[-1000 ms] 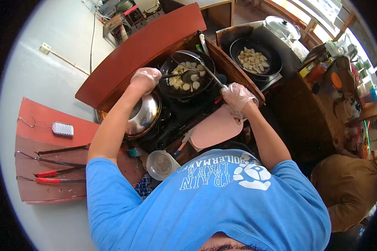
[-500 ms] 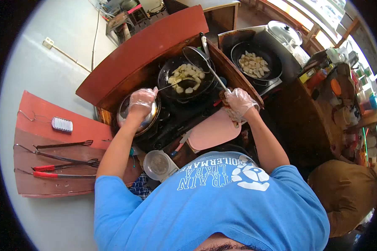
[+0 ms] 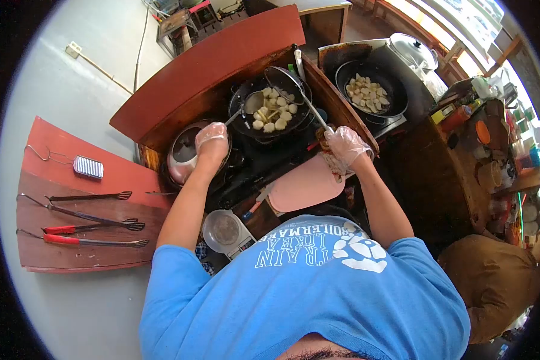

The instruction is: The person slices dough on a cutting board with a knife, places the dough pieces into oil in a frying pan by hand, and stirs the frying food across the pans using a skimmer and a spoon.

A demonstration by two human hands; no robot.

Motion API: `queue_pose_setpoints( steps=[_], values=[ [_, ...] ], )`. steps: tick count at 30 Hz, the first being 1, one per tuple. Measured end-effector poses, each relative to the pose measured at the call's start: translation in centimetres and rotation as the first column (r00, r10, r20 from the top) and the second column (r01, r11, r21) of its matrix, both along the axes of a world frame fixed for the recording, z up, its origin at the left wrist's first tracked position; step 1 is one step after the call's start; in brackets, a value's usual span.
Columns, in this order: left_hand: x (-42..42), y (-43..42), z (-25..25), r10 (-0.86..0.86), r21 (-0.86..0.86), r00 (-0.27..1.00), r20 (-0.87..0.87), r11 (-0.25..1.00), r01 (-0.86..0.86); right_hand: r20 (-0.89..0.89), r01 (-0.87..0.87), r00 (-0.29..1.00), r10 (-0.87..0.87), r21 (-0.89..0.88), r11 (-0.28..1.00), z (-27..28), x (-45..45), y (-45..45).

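Observation:
My left hand (image 3: 212, 140), in a clear plastic glove, is closed around the handle of a ladle (image 3: 254, 102). The ladle's round head is over the left side of a black wok (image 3: 239, 125). Pale, chunky food pieces (image 3: 275, 112) lie in the wok, in what looks like oil. Also gloved, my right hand (image 3: 347, 146) grips the long handle of a round strainer (image 3: 281, 78). Its head hangs over the wok's far right side. Just below my left hand stands a pot with a glass lid (image 3: 187, 144).
A pink cutting board (image 3: 306, 185) and a knife (image 3: 259, 201) lie nearer my body, beside a scale with a round bowl (image 3: 223, 230). At right, a second wok (image 3: 397, 108) holds similar pieces. Tongs (image 3: 96, 240) hang at left. Another person's brown clothing (image 3: 489, 282) shows at lower right.
The ladle's head has swung to the wok's left side, its round face now visible. My left hand has turned and shifted slightly right. My right hand keeps the strainer in nearly the same place.

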State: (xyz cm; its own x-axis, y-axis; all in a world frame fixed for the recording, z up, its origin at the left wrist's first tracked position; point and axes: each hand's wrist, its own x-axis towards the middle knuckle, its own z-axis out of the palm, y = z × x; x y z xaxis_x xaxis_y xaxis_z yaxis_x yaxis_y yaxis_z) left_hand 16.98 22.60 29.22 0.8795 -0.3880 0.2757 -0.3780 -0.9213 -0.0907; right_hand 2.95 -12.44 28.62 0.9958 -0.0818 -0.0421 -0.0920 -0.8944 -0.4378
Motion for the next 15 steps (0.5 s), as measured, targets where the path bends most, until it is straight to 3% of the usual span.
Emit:
queue_pose_setpoints(
  steps=[1, 2, 4, 5, 6, 9, 10, 12, 13, 15],
  values=[
    [-0.7, -1.1, 1.7, 0.071, 0.025, 0.987, -0.142, 0.997, -0.068, -0.016, 0.035, 0.999, -0.035, 0.042, 0.998, -1.2, 0.4, -0.3],
    [0.2, -0.7, 0.8, 0.076, 0.023, 0.987, -0.142, 0.997, -0.073, -0.033, 0.071, 0.997, -0.068, 0.083, 0.994, -2.4, 0.8, -0.6],
    [3.6, 0.6, -2.5, 0.065, 0.086, 0.942, -0.329, 0.996, -0.039, -0.066, 0.137, 0.989, -0.129, 0.127, 0.982, -0.6, 0.4, 0.1],
    [5.1, 0.8, -2.7, -0.028, 0.308, 0.913, -0.406, 0.937, 0.165, -0.102, 0.211, 0.975, -0.196, 0.172, 0.962, 0.2, 0.2, 0.4],
    [4.9, 0.7, -1.6, -0.030, 0.306, 0.915, -0.402, 0.937, 0.165, -0.096, 0.211, 0.976, -0.197, 0.171, 0.962, 0.5, 0.1, 0.5],
    [1.3, -0.1, 4.7, 0.027, 0.081, 0.960, -0.279, 0.997, -0.005, -0.116, 0.221, 0.972, -0.204, 0.163, 0.961, -1.2, 0.1, -0.1],
    [1.2, 0.0, 5.5, 0.097, 0.021, 0.934, -0.345, 0.995, -0.096, -0.115, 0.230, 0.970, -0.213, 0.164, 0.959, -0.5, -0.3, 0.0],
    [1.8, 0.5, 4.1, 0.169, 0.017, 0.970, -0.174, 0.985, -0.169, -0.065, 0.261, 0.965, -0.253, 0.199, 0.945, 0.8, -1.1, 0.6],
    [1.8, 0.8, 3.8, 0.166, 0.020, 0.970, -0.175, 0.986, -0.165, -0.067, 0.265, 0.964, -0.256, 0.201, 0.943, 0.0, -1.0, 0.3],
    [1.3, 1.2, 3.3, 0.126, 0.002, 0.987, -0.098, 0.992, -0.126, -0.016, 0.133, 0.991, -0.132, 0.134, 0.982, -2.3, -0.5, -0.6]
  ],
)
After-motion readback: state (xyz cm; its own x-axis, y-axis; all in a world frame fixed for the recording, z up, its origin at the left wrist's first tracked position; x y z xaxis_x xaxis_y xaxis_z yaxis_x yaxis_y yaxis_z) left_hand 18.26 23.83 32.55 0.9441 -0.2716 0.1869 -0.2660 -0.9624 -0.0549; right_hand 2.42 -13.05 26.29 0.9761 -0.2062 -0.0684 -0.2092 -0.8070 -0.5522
